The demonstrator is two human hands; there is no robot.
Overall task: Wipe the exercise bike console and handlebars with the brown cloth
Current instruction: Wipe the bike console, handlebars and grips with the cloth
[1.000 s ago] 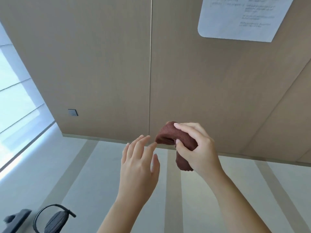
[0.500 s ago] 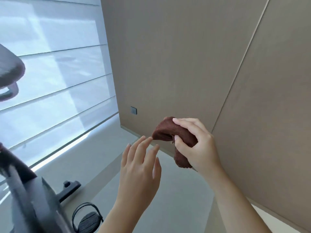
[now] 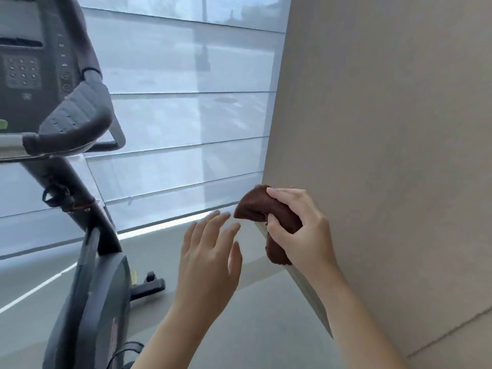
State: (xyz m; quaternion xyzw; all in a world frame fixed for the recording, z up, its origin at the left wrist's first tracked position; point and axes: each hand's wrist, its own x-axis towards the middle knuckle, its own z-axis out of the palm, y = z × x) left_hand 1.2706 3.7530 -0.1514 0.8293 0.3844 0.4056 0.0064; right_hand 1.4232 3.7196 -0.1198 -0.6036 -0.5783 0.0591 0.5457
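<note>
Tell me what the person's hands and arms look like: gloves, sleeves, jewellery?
Both are bare. The left hand and right hand wear no gloves, and no rings show on the fingers in view. The forearms are uncovered down to the picture's edge: no sleeves, watch or wristband in sight. Nails look short and unpainted.

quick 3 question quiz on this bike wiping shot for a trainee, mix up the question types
1. True or false: the brown cloth is touching the console.
2. Fill in: the left hand, fingers straight, holds ____.
3. What grips the cloth? A) left hand B) right hand C) both hands

Key: 1 false, it is held apart from the bike; 2 nothing; 3 B.
</note>
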